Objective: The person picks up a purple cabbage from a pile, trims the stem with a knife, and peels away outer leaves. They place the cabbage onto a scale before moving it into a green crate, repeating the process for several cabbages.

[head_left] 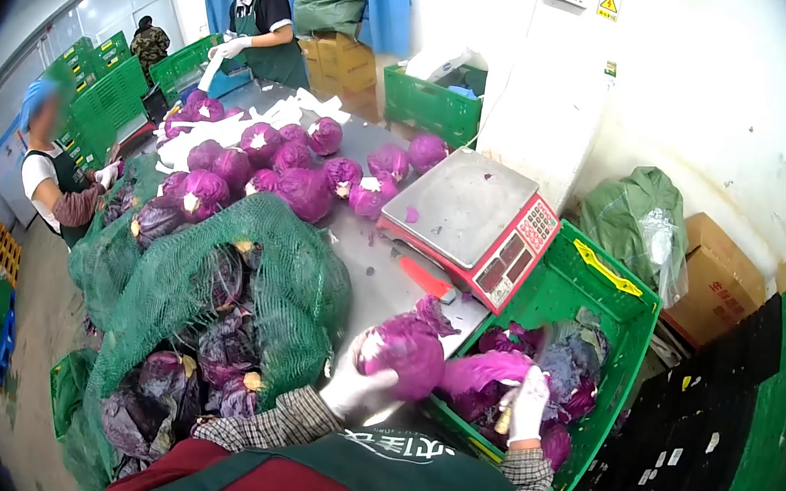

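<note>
My left hand, in a white glove, is closed round the side of a red cabbage held above the table's near edge. A loose outer leaf curls up at its top. In my right hand, also gloved, the fingers are closed on a purple cabbage leaf that stretches toward the cabbage. A small pale brownish piece shows under those fingers. Below this hand is a green crate holding loose leaves and trimmings.
A digital scale stands on the metal table, with a red-orange tool in front. Trimmed cabbages are piled behind. Green mesh sacks of cabbages fill the left. Two aproned co-workers stand across the table.
</note>
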A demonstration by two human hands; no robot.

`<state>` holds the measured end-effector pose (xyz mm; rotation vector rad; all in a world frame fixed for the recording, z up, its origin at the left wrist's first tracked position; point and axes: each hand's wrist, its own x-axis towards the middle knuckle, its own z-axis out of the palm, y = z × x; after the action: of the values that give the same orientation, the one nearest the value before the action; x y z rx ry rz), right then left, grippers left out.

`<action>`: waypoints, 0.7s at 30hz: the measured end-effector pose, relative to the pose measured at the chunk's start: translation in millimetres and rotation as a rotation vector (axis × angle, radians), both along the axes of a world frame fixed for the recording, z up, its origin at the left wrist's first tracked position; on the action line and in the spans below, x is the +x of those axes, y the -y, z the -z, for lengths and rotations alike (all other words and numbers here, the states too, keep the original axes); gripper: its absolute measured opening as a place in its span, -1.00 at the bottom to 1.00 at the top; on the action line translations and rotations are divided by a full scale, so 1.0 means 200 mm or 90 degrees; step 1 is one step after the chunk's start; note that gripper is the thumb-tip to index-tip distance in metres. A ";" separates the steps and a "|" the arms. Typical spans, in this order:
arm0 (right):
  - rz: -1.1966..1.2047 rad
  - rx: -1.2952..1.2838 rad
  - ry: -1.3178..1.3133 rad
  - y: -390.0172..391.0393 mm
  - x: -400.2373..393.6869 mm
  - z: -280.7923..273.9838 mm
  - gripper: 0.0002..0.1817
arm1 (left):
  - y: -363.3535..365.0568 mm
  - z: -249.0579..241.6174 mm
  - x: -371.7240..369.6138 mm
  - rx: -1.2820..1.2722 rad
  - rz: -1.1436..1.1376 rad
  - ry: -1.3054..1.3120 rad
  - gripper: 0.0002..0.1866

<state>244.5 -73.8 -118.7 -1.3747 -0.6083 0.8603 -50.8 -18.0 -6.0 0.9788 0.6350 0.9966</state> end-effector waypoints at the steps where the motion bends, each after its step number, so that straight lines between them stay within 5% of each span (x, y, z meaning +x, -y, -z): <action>1: 0.018 -0.076 -0.034 0.07 0.10 0.01 -0.63 | -0.04 0.07 -0.03 -0.012 -0.041 -0.030 -0.13; 2: 0.034 -0.151 -0.069 0.13 0.18 0.01 -0.47 | 0.01 -0.12 0.00 -0.049 -0.048 0.007 -0.08; 5: 0.000 -0.354 0.425 0.13 0.10 -0.21 -0.15 | -0.10 0.04 -0.05 0.144 -0.071 -0.256 0.07; 6: -0.018 -0.121 0.517 0.09 0.02 -0.29 -0.20 | -0.11 0.08 -0.06 0.169 -0.062 -0.333 0.14; 7: -0.092 0.002 0.433 0.02 -0.08 -0.35 -0.29 | -0.12 0.13 -0.06 0.160 -0.060 -0.385 0.21; 10: -0.395 0.124 0.426 -0.07 -0.36 -0.66 -0.51 | -0.10 0.17 -0.04 0.211 -0.066 -0.509 0.20; 12: -0.408 0.176 0.671 -0.12 -0.44 -0.52 -0.49 | -0.10 0.09 -0.02 0.221 -0.053 -0.539 0.19; 15: -0.427 0.161 0.469 -0.16 -0.46 -0.38 -0.49 | -0.12 0.11 -0.02 0.240 -0.039 -0.584 0.21; 21: -0.372 0.188 0.495 -0.14 -0.44 -0.37 -0.80 | -0.15 0.11 -0.03 0.243 -0.013 -0.570 0.21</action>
<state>156.5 -45.5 -43.7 -1.2444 -1.7284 0.6157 -56.3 12.6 -28.1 1.7859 1.2121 0.6689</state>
